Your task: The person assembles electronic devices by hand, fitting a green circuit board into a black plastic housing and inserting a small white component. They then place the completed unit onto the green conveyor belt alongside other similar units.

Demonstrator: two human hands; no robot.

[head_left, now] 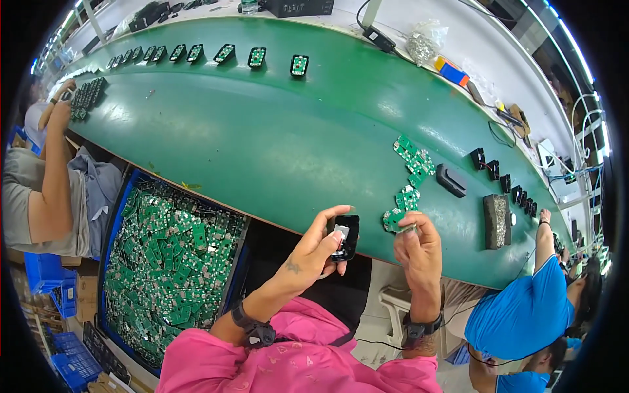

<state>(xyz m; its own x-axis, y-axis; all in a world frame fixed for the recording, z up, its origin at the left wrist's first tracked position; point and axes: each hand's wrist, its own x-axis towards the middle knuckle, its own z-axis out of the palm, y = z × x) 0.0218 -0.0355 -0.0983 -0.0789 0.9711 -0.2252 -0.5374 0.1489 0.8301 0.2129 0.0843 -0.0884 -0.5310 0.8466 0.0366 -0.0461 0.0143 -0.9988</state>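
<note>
My left hand (310,254) is closed around a small black plastic housing (352,237) at the table's near edge. The thumb lies over a pale, silvery part inside its open face. To the right, my right hand (420,254) pinches a small green circuit board (393,221) between thumb and fingers; the fingertips partly hide it. Just beyond it, several loose green circuit boards (414,161) lie in a trail on the green tabletop. A dark, rounded plastic case (451,181) rests right of these boards.
A blue bin (167,262) heaped with green boards stands below the table at left. Black housings with boards (257,57) line the far side; more black housings (493,169) stand at right near a worn block (496,221). Co-workers sit at left and right (524,308).
</note>
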